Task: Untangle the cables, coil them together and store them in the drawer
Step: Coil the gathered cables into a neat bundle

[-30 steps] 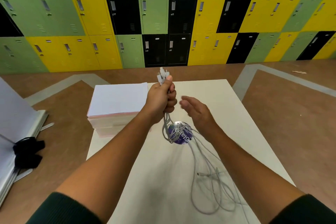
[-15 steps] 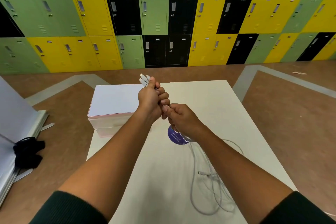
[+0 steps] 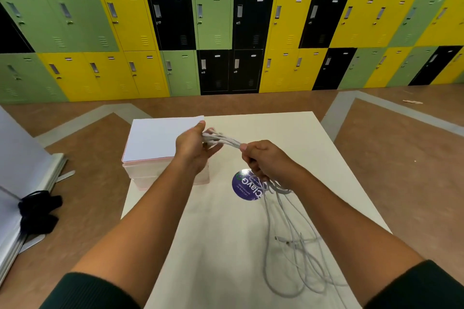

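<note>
Green, yellow, black lockers (image 3: 226,27) — brown floor (image 3: 401,158)

Both forearms reach forward side by side, bare to the elbow. The left hand (image 3: 192,149) pinches the cables (image 3: 227,141) near their ends between thumb and fingers; the right hand (image 3: 266,163), just beside it, is curled in a fist round them

The left hand (image 3: 192,149) has tipped over, so the bundle of thin grey-white cables (image 3: 226,140) it pinches now lies sideways, not upright. The right hand (image 3: 267,164), touching the left half a second ago, has slid away along the bundle, stretching it between them.
</note>
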